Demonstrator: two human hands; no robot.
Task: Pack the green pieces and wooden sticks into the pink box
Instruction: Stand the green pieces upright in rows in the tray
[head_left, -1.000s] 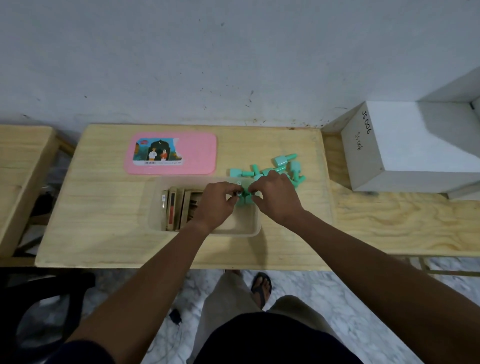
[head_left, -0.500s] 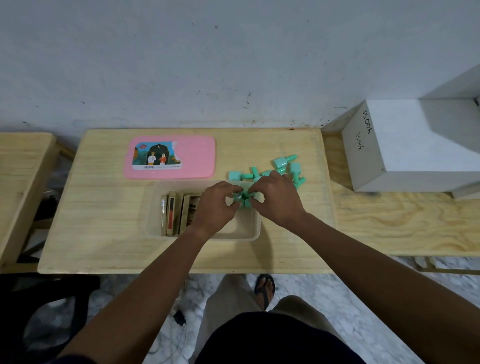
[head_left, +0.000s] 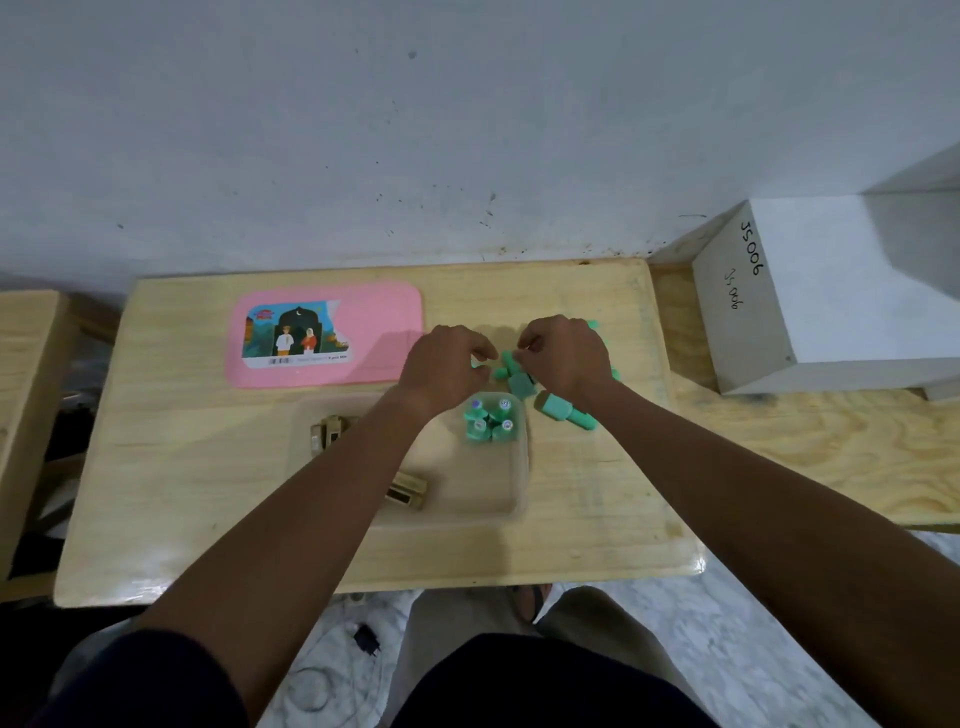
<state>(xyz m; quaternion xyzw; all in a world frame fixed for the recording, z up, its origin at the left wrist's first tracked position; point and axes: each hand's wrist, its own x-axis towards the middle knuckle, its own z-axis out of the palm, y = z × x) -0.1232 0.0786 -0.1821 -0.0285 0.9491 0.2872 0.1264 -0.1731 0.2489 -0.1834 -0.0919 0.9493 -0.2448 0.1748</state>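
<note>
Hands are both over the loose green pieces (head_left: 511, 371) at the far side of the worktop (head_left: 171, 467), just behind the box tray (head_left: 511, 488). The left hand (head_left: 441, 366) has its fingers curled down near the pile; whether it already has a piece between them I cannot tell, because the fingertips are hidden. The right hand (head_left: 566, 358) is also curled, and its fingertips are closed on a small green piece at the top of the pile.

The tray is pale and half clear, and it lies in the middle of the worktop. In its far right corner stand four green pieces (head_left: 491, 420) upright, touching each other, with round printed faces up. The wooden sticks (head_left: 327, 434) lie at the left side of the tray, partly covered by the left forearm. One longer green piece (head_left: 566, 410) lies on the worktop just right of the tray. The pink lid (head_left: 324, 338) lies flat, well to the left of the hands.

I judge that the step in hand is picking more green pieces from the pile. The task seems about half done, since several pieces are not yet inside. The next move calls for carrying a piece to the tray and setting it upright beside the four, without knocking them over.
</note>
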